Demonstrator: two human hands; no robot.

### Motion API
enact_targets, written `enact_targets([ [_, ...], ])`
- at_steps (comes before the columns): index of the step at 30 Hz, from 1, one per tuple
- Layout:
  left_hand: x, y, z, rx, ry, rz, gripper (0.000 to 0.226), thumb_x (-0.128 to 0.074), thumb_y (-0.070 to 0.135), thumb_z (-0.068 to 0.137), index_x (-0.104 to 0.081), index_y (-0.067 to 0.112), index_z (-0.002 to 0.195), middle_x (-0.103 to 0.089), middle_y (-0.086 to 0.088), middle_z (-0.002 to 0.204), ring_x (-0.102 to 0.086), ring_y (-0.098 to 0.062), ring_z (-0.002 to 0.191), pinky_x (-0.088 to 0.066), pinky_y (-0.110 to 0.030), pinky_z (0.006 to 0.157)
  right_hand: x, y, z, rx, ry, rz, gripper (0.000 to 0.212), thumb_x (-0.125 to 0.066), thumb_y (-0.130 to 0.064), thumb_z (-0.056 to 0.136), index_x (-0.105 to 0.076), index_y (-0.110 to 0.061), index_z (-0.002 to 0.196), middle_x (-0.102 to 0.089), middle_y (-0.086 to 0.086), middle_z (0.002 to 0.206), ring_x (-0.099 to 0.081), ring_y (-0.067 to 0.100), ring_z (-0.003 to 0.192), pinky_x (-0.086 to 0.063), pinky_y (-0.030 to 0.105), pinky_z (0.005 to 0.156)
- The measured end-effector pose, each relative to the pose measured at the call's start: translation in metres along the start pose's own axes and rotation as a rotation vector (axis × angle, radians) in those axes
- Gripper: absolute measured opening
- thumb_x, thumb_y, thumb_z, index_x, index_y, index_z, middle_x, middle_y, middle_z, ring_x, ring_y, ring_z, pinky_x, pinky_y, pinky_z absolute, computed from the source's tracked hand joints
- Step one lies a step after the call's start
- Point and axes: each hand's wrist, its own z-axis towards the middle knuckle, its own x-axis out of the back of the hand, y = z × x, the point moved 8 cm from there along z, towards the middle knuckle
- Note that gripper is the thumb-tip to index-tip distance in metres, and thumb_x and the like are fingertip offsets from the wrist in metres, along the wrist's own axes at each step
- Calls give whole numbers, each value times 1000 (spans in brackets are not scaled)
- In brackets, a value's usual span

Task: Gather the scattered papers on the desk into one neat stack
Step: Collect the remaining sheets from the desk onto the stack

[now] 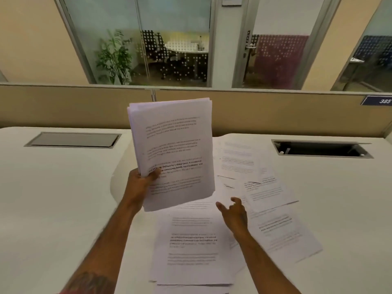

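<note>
Gripping the gathered sheaf (171,151) at its lower left edge, the left hand (141,183) holds it raised above the desk (53,187) — likely freeing the surface for collection. Right of the sheaf, the right hand (235,213) hovers with fingers apart, empty, over loose sheets (265,194) lying overlapped — probably the next pickup.

The left grip (139,184) was raised mid-frame, thumb (154,174) clamped on the front of a thick sheaf of white printed paper (172,143), fingers hidden behind it. The left forearm was bare, with a dark tattoo near the elbow. The right grip (235,215) hung lower, fingers loosely curled, thumb out, holding nothing. The right forearm was bare, angled in from lower right.
</note>
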Motion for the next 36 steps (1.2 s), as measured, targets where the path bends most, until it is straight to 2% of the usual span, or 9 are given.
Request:
enact_targets([
  [5,21,-2,14,-7,-7,-21,29,-80,23,81,-75,15,109,-79,-2,105,-76,-26,89,-62,-43,73,-46,39,-32,-168,-64,-475,115,-71,-60,80,-2,-10,157,-8,19,162,-16,38,149,-26,52,117],
  [7,27,-6,17,-6,2,-29,21,-77,17,86,-75,18,106,-80,0,103,-76,-24,87,-62,-41,71,-51,36,-34,-199,-43,-492,115,-75,-51,80,-1,-8,157,-13,19,160,-21,37,147,-30,50,115],
  [10,35,-6,20,-10,14,-37,17,-76,14,87,-75,20,103,-80,3,97,-77,-20,83,-62,-36,67,-58,36,-29,-270,-48,-316,106,-80,-32,80,-9,-9,155,-36,15,152,-40,33,138,-39,47,112],
  [13,40,-3,24,-26,7,-45,16,-74,12,87,-74,22,100,-80,7,92,-76,-17,79,-61,-29,60,-63,33,-27,-207,-69,-244,72,-77,-19,82,-38,-7,142,-57,11,137,-59,29,121,-51,41,102],
  [20,47,14,31,-68,-32,-39,18,-73,23,84,-73,28,101,-79,10,96,-76,-16,80,-62,-30,62,10,10,5,-98,6,246,65,-83,-4,75,-56,2,134,-65,21,128,-64,33,115,-51,45,102],
  [23,52,18,31,-68,-17,-65,18,-75,21,82,-74,27,99,-80,9,96,-76,-16,79,-61,-27,60,29,15,13,-123,-111,417,44,-82,4,74,-66,7,115,-74,20,103,-71,30,89,-61,39,80],
  [25,55,18,31,-62,-3,-78,16,-76,17,84,-75,26,97,-80,9,95,-76,-15,79,-60,-26,60,15,26,1,-161,-161,351,30,-83,5,74,-68,7,99,-75,11,84,-70,24,75,-61,30,67],
  [31,60,19,27,-54,6,-50,18,-77,30,76,-78,33,93,-79,8,98,-76,-17,80,-61,-29,62,-60,54,-20,-153,-140,235,48,-84,-5,75,-67,-1,120,-72,17,116,-69,28,100,-56,34,89],
  [36,65,18,21,-59,22,-21,24,-76,32,76,-75,30,100,-79,10,98,-76,-16,81,-60,-32,65,-76,24,-38,-105,45,-436,76,-77,-46,79,-39,-12,136,-39,12,139,-43,29,126,-46,38,100],
])
